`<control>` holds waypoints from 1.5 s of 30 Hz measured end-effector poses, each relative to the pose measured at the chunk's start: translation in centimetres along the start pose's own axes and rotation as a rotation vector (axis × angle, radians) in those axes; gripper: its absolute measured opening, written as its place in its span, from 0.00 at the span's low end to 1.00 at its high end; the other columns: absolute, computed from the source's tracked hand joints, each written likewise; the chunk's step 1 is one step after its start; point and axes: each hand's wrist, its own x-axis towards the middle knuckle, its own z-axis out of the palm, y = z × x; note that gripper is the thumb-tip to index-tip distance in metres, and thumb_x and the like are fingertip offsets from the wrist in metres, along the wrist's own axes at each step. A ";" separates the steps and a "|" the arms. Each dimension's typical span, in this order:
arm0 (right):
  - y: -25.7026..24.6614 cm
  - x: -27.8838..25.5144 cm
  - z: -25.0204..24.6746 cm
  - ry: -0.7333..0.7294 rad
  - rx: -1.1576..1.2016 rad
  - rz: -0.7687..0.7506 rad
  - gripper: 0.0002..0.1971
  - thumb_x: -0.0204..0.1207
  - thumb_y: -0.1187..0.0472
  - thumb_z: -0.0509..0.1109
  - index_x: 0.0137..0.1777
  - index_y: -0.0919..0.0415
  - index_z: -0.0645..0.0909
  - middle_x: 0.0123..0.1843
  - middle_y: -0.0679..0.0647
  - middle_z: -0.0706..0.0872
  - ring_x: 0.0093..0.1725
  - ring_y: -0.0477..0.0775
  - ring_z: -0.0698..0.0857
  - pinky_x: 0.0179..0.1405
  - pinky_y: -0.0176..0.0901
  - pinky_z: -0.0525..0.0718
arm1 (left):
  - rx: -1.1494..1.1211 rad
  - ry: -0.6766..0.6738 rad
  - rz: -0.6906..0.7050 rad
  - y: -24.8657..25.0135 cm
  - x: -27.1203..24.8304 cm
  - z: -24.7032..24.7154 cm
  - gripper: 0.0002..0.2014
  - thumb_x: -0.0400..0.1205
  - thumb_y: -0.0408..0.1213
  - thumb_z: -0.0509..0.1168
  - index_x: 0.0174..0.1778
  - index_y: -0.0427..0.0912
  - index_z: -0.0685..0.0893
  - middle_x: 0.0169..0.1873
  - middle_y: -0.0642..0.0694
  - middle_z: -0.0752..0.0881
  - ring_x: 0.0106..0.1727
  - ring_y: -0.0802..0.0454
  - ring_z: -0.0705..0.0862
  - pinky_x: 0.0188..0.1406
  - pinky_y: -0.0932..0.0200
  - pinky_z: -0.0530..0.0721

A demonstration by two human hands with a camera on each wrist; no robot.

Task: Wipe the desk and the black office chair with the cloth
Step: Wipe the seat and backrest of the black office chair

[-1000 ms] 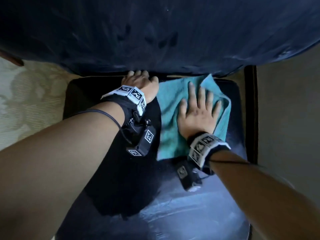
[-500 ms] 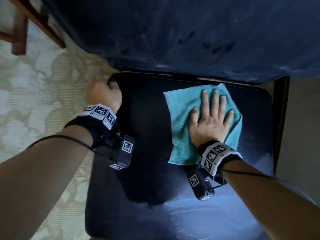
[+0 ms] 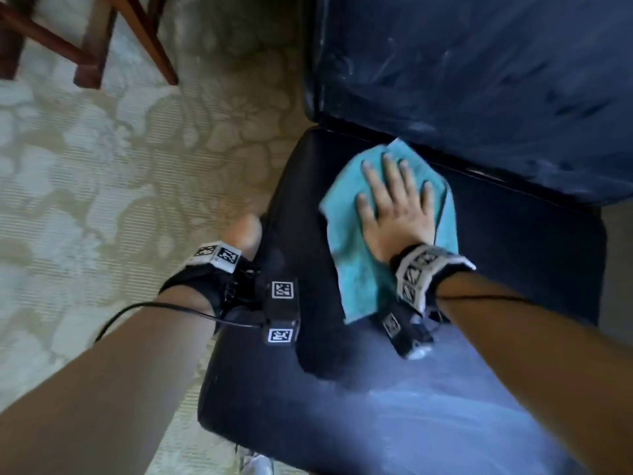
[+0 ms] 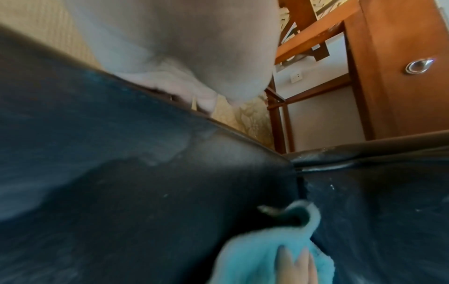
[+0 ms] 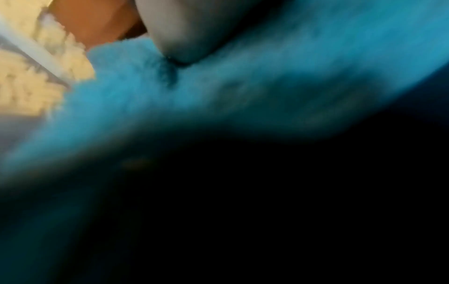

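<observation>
Black chair seat (image 3: 428, 406) lies nearest me; my left hand (image 3: 245, 231) hooks its side edge, fingers hidden, so I cannot tell their curl. Farther in, my right hand (image 3: 397, 214) presses flat, fingers spread, on the teal cloth (image 3: 349, 265) beside the backrest (image 3: 479, 80)

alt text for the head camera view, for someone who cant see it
Seen from above, a person's right hand presses flat, fingers spread, on a teal cloth lying on the black chair seat near the backrest. The left hand grips the seat's left edge. Patterned beige carpet and reddish wooden furniture legs lie to the left.
</observation>
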 end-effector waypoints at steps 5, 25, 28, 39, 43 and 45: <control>-7.9 -3.4 2.8 0.029 0.005 -0.095 0.30 0.83 0.43 0.39 0.85 0.47 0.49 0.87 0.47 0.43 0.85 0.55 0.40 0.81 0.65 0.41 | -0.145 0.046 -0.004 -0.3 0.7 0.3 0.23 0.91 0.41 0.45 0.80 0.35 0.65 0.75 0.33 0.72 0.74 0.38 0.72 0.66 0.54 0.70; -6.3 7.8 -1.2 -0.100 -0.100 -0.310 0.27 0.85 0.41 0.40 0.84 0.41 0.52 0.86 0.42 0.46 0.85 0.48 0.38 0.81 0.56 0.33 | -0.420 -0.187 -0.115 -0.9 1.1 -0.8 0.30 0.88 0.58 0.46 0.79 0.41 0.68 0.75 0.47 0.73 0.74 0.50 0.73 0.69 0.52 0.74; -8.9 4.0 0.8 -0.091 -0.106 -0.277 0.28 0.84 0.41 0.40 0.84 0.44 0.52 0.87 0.45 0.43 0.84 0.54 0.35 0.80 0.63 0.32 | -0.439 -0.199 -0.148 -2.5 1.8 -1.5 0.32 0.87 0.59 0.47 0.82 0.41 0.62 0.77 0.40 0.71 0.74 0.45 0.75 0.71 0.44 0.76; -9.2 -0.9 2.0 -0.127 -0.142 -0.443 0.28 0.84 0.38 0.44 0.83 0.40 0.57 0.86 0.41 0.48 0.85 0.48 0.40 0.79 0.57 0.33 | -0.369 -0.104 -0.198 -7.9 0.5 -4.2 0.29 0.86 0.58 0.51 0.75 0.42 0.73 0.69 0.39 0.81 0.64 0.43 0.83 0.57 0.49 0.83; -12.7 -7.8 4.9 -0.082 -0.124 -0.389 0.28 0.83 0.43 0.41 0.81 0.44 0.63 0.86 0.45 0.55 0.85 0.55 0.43 0.81 0.64 0.36 | -0.296 -0.189 -0.110 -7.7 -0.5 -4.9 0.28 0.90 0.52 0.42 0.75 0.35 0.71 0.46 0.42 0.90 0.43 0.52 0.86 0.26 0.69 0.81; -12.5 -13.6 5.5 -0.199 -0.093 -0.572 0.29 0.82 0.43 0.40 0.83 0.42 0.59 0.86 0.44 0.53 0.85 0.54 0.42 0.81 0.65 0.38 | -0.283 -0.191 -0.132 -7.9 -1.7 -5.9 0.24 0.90 0.51 0.40 0.64 0.41 0.76 0.26 0.46 0.86 0.22 0.56 0.82 0.11 0.75 0.71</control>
